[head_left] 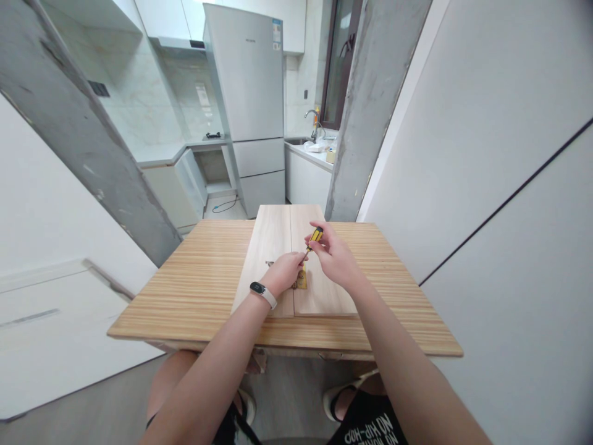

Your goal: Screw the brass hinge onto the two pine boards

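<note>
My right hand [334, 256] grips a screwdriver [317, 235] by its yellow and black handle, the shaft slanting down to the left. At the lower end of the shaft my left hand [286, 272] is closed in a pinch, and what its fingertips hold is hidden. Partly under that hand lies a brass-coloured hinge [302, 281], close to the seam between two pale wooden boards. The left board [269, 232] and the right board [324, 303] lie flat, side by side. Small metal pieces [269, 264] sit on the left board beside my left hand.
The boards rest on a striped wooden table [204, 278]. White panels stand on both sides, the right one [486, 154] close to the table. Beyond are a silver fridge [254, 86], a counter with a tap [314, 123], and a cable [225, 205] on the floor.
</note>
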`<state>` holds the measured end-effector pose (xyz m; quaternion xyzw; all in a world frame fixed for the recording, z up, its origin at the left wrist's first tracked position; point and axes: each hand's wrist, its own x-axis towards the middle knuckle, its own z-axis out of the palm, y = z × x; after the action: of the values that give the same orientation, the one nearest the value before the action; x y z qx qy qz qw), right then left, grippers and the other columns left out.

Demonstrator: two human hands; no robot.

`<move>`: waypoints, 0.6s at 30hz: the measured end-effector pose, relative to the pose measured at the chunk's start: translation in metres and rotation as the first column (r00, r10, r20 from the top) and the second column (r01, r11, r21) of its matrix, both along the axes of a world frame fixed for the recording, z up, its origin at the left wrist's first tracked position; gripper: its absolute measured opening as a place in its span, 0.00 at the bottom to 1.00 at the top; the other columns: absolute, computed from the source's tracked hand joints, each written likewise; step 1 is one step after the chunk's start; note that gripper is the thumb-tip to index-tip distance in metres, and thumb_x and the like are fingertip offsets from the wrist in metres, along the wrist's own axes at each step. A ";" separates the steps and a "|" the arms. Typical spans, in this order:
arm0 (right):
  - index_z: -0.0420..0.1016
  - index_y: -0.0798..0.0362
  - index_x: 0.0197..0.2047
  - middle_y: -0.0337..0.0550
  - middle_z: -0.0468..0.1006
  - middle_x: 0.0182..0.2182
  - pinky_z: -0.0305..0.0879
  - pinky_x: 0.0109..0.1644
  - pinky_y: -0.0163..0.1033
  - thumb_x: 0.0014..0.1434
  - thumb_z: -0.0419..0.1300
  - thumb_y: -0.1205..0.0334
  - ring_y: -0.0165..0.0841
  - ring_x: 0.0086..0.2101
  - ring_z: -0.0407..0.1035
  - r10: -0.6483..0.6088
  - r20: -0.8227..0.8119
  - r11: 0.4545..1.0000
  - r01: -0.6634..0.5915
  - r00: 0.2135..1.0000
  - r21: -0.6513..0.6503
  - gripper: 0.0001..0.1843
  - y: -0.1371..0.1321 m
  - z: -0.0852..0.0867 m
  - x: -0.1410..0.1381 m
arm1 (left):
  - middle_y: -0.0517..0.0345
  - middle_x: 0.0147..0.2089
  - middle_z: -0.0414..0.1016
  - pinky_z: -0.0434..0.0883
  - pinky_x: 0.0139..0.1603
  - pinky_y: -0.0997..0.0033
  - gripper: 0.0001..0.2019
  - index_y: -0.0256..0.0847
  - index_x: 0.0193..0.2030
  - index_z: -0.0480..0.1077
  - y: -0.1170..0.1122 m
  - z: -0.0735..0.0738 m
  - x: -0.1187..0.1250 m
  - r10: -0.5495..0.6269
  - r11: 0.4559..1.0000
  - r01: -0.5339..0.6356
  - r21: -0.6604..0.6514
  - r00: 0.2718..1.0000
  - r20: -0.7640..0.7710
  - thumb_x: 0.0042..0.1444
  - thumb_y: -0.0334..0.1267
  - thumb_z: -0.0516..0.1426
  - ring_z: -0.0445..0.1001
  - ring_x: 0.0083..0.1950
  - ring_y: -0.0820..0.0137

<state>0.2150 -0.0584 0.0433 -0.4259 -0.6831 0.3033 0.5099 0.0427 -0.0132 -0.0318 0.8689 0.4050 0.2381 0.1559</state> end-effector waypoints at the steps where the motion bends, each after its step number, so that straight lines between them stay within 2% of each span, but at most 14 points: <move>1: 0.65 0.43 0.64 0.46 0.81 0.46 0.76 0.53 0.51 0.67 0.57 0.59 0.40 0.47 0.77 -0.012 -0.028 1.000 0.012 1.000 0.007 0.23 -0.003 0.001 0.002 | 0.50 0.46 0.79 0.73 0.52 0.67 0.12 0.40 0.49 0.74 0.001 -0.001 0.000 -0.002 1.000 0.002 0.009 1.000 -0.014 0.65 0.26 0.53 0.78 0.47 0.64; 11: 0.66 0.44 0.61 0.48 0.81 0.45 0.77 0.54 0.55 0.66 0.63 0.49 0.41 0.46 0.78 -0.179 -0.219 0.983 0.185 0.959 0.005 0.23 -0.035 -0.004 0.028 | 0.52 0.41 0.76 0.72 0.49 0.66 0.08 0.41 0.40 0.77 0.005 -0.006 0.001 0.024 0.999 -0.021 0.032 0.995 -0.100 0.66 0.33 0.55 0.76 0.44 0.64; 15: 0.67 0.44 0.59 0.47 0.81 0.45 0.77 0.55 0.56 0.64 0.64 0.49 0.41 0.46 0.78 -0.201 -0.259 0.979 0.205 0.945 -0.010 0.23 -0.042 -0.007 0.029 | 0.52 0.40 0.76 0.71 0.48 0.66 0.05 0.40 0.39 0.76 0.005 -0.005 0.002 0.073 0.996 -0.066 0.052 0.985 -0.154 0.65 0.37 0.59 0.76 0.44 0.64; 18: 0.67 0.44 0.59 0.47 0.81 0.45 0.77 0.55 0.56 0.65 0.64 0.49 0.41 0.46 0.78 -0.212 -0.264 0.977 0.214 0.941 -0.021 0.23 -0.044 -0.011 0.028 | 0.50 0.40 0.77 0.71 0.46 0.64 0.07 0.39 0.38 0.75 0.006 -0.003 0.004 0.102 0.993 -0.088 0.084 0.976 -0.190 0.64 0.40 0.61 0.76 0.43 0.62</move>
<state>0.2429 -0.1028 0.0326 -0.4508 -0.5600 0.2979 0.6280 0.0463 -0.0073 -0.0347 0.8729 0.4501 0.1743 0.0714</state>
